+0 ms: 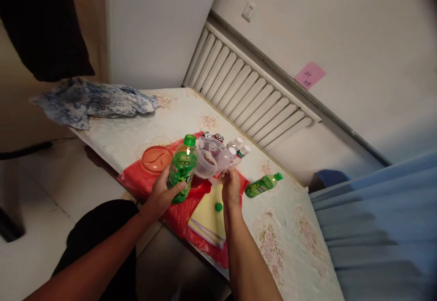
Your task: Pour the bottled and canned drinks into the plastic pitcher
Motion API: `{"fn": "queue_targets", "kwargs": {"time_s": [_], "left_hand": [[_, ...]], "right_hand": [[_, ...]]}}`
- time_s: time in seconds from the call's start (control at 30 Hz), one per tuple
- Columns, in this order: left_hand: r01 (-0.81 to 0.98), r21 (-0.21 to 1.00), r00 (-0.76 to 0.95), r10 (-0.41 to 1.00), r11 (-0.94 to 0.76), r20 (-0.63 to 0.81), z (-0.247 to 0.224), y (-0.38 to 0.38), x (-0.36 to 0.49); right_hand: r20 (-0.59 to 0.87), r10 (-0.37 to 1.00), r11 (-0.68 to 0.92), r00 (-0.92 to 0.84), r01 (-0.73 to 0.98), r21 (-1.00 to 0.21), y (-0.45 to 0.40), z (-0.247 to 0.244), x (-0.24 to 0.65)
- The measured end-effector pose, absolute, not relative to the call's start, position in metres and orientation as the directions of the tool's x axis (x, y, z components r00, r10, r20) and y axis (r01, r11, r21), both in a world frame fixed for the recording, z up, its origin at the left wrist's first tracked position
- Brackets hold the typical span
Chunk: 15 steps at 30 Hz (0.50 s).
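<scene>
My left hand [164, 192] is wrapped round a green drink bottle [182, 173], upright and uncapped at the top. My right hand [231, 185] is closed at the near right side of a clear plastic strainer-like bowl [210, 157]; its fingers seem to pinch the bowl's handle. The bowl is tilted, its opening beside the bottle's neck. Below the hands, a green cap [218, 206] lies on a folded yellow cloth [207, 214]. Under these is a red plastic bag [136, 178], with an orange-red round lid [157, 159] on its left part.
Right of my right hand, another green bottle [261, 186] lies on the flowered table cover [293, 228]. Cans [218, 137] and white-capped bottles [243, 150] stand behind the bowl. A patterned cloth [109, 100] lies far left. Beyond are a radiator [249, 87] and a blue curtain [375, 219].
</scene>
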<state>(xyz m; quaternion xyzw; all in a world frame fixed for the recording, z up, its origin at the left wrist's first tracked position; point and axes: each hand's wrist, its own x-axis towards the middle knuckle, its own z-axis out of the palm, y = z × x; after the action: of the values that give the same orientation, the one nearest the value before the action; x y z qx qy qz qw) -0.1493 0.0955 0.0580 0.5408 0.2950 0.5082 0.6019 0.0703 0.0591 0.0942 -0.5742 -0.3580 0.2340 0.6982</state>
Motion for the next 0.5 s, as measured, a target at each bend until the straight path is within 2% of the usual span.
{"fn": "queue_targets", "kwargs": {"time_s": [0.13,0.2,0.27,0.37,0.5], "left_hand": [[-0.337,0.94,0.505,0.853,0.056,0.131,0.063,0.068,-0.154],[-0.332,0.935,0.564,0.821,0.124,0.092,0.065,0.055,-0.153],[-0.329,0.924,0.628,0.776,0.194,0.061,0.065,0.044,-0.149],[-0.303,0.924,0.734,0.676,0.232,0.071,0.062,0.027,-0.138],[-0.269,0.94,0.853,0.505,0.21,0.131,0.054,0.002,-0.119]], "right_hand": [[0.256,0.643,0.073,0.722,0.275,-0.959,0.029,0.108,0.075],[0.242,0.633,0.015,0.735,0.301,-0.954,0.003,0.11,0.073],[0.157,0.731,-0.004,0.664,0.234,-0.972,-0.026,0.107,0.065],[0.018,0.903,-0.007,0.429,0.057,-0.998,-0.069,0.099,0.048],[-0.009,0.972,0.012,0.234,-0.09,-0.996,-0.114,0.095,0.036]]}}
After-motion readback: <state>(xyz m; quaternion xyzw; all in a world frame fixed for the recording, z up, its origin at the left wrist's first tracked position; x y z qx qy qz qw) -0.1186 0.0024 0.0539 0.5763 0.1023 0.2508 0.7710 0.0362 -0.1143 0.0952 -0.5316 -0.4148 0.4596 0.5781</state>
